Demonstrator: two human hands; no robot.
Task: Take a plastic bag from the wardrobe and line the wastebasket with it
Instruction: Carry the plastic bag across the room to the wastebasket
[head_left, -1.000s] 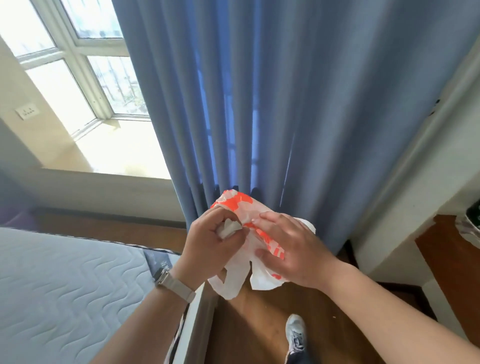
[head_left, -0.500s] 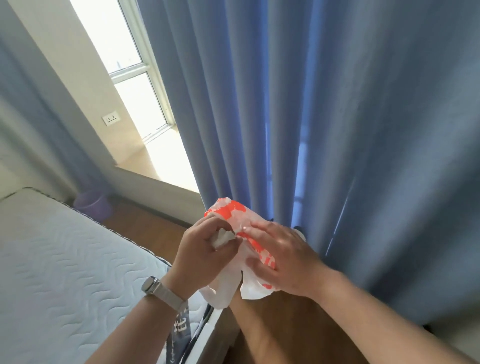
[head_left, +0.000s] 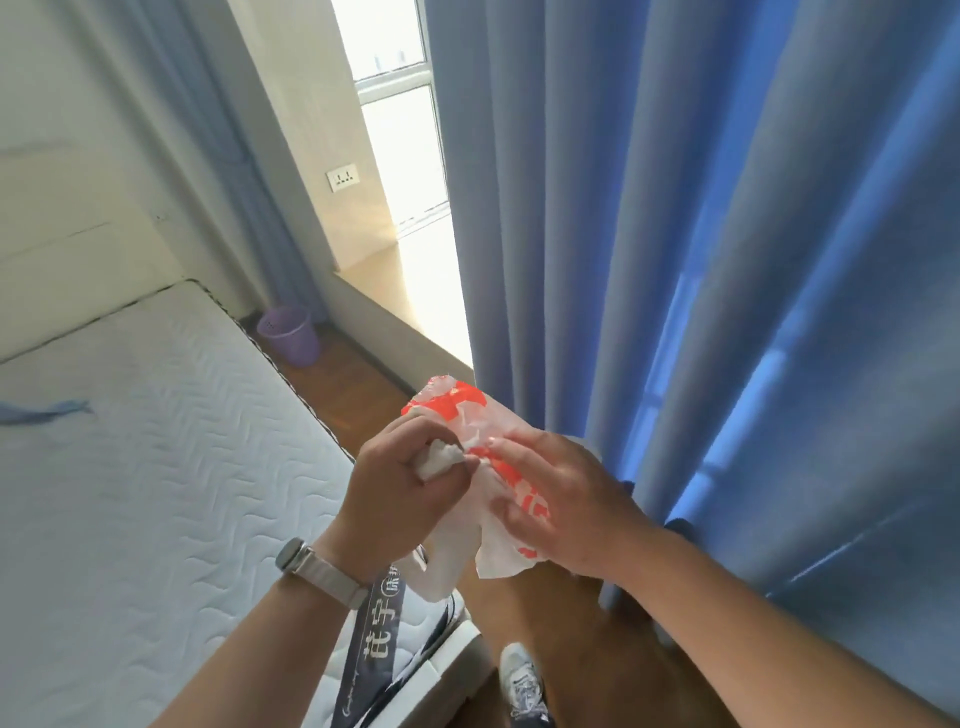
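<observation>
Head view: crinkled white-and-orange plastic bag (head_left: 460, 410) held in mid-air, left hand (head_left: 400, 493) fisted round a crumpled wad of it, right hand (head_left: 566, 504) pinching its thin film, round perforated lilac wastebasket (head_left: 291, 338) well apart on wooden floor (head_left: 358, 389), beside quilted mattress (head_left: 156, 467), pleated blue curtain (head_left: 675, 260) alongside.

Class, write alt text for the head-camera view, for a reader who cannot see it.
A left hand and a right hand hold a crumpled white-and-orange plastic bag before blue curtains. A purple wastebasket stands on the wooden floor in the far corner, beside a bare mattress.
</observation>
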